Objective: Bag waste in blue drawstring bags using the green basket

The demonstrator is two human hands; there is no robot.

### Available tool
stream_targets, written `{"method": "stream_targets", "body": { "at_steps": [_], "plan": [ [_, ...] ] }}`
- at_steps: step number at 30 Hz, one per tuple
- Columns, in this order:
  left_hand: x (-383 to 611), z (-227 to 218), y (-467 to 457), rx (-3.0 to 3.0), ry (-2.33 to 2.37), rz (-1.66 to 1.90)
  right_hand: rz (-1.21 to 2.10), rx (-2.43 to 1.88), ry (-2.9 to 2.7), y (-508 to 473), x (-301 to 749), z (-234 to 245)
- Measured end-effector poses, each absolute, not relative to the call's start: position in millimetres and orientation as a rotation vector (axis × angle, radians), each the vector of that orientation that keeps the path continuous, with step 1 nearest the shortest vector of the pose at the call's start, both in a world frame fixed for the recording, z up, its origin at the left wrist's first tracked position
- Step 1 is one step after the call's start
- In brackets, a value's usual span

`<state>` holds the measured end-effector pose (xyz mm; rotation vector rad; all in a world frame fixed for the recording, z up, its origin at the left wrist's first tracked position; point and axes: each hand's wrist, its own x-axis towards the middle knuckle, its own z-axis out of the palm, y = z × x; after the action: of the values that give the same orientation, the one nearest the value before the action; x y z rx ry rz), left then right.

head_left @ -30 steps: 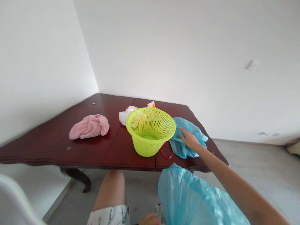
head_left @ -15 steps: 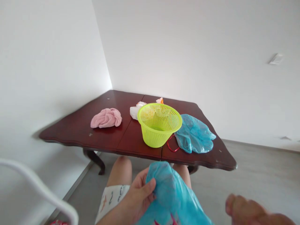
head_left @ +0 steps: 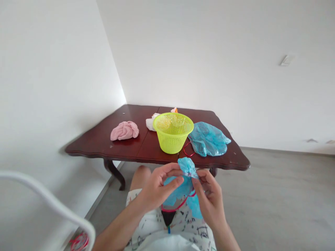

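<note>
Above my lap, both hands pinch a thin blue plastic bag (head_left: 180,190) with a red drawstring hanging in a loop. My left hand (head_left: 161,186) grips its gathered upper part from the left, thumb and fingers closed. From the right, my right hand (head_left: 209,197) pinches the same bunched part. On the table just beyond stands a lime-green perforated basket (head_left: 171,143). To its right lies another blue plastic bag (head_left: 209,139), crumpled, with a red drawstring.
A dark wooden table (head_left: 96,139) with wavy edges stands in the room corner. On it lie a pink cloth (head_left: 125,130) and a white bundle (head_left: 150,123) behind the basket. A white curved tube (head_left: 49,198) crosses the lower left. Red-and-white packaging (head_left: 79,241) is on the floor.
My right hand has come in from the far right and now pinches the bag. The bag has been raised, and its red drawstring hangs below. The view has shifted slightly.
</note>
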<state>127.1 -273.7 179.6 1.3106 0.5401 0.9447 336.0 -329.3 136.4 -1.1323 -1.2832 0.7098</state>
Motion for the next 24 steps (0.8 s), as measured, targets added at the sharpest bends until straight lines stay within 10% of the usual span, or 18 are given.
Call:
{"method": "stream_targets", "body": {
  "at_steps": [24],
  "plan": [
    [107, 177, -273, 1.694, 0.869, 0.788, 1.073, -1.028, -1.48, -329, 302, 152]
  ]
}}
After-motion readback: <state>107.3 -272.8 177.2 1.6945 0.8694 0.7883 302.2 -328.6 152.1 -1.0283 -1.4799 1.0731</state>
